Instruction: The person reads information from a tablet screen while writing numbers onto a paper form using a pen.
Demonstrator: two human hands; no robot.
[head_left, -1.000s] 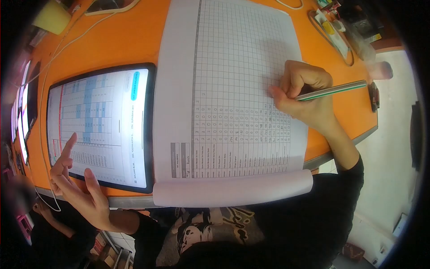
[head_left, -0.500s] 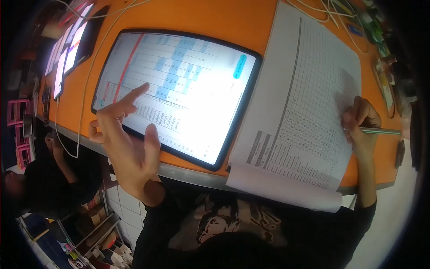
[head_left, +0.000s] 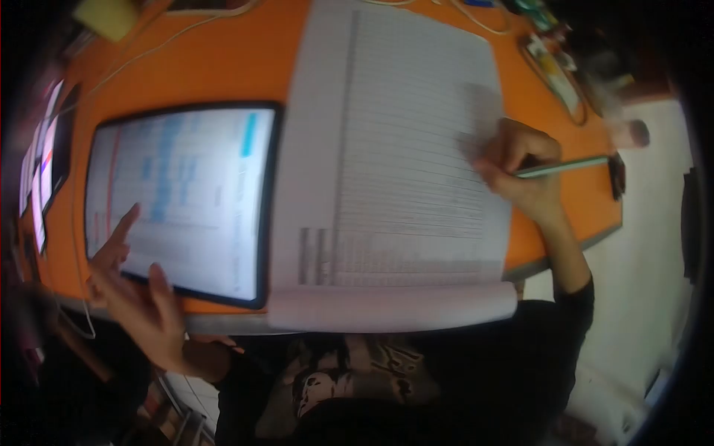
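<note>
A tablet (head_left: 223,186) with a lit spreadsheet lies on the orange table, its picture blurred. Over its lower left part is my left hand (head_left: 141,305), fingers apart and index finger stretched toward the screen; whether the fingertip touches the glass I cannot tell. To the right of the tablet lies a stack of printed table sheets (head_left: 416,149), its near end curled over the table edge. My right hand (head_left: 524,167) is closed around a light green pen (head_left: 569,166) at the right side of the sheets. The pen's tip is hidden by the fingers.
Lit phone-like screens (head_left: 46,156) stand at the far left of the orange table (head_left: 216,59). White cables (head_left: 141,56) run across its back left. Assorted small items (head_left: 554,67) lie at the back right. Another person's arm (head_left: 85,349) shows at the lower left.
The view has swung to the right, so the tablet and sheets sit further left. My right hand, still holding the pen, has tilted it upward at its outer end. My left hand stays over the tablet.
</note>
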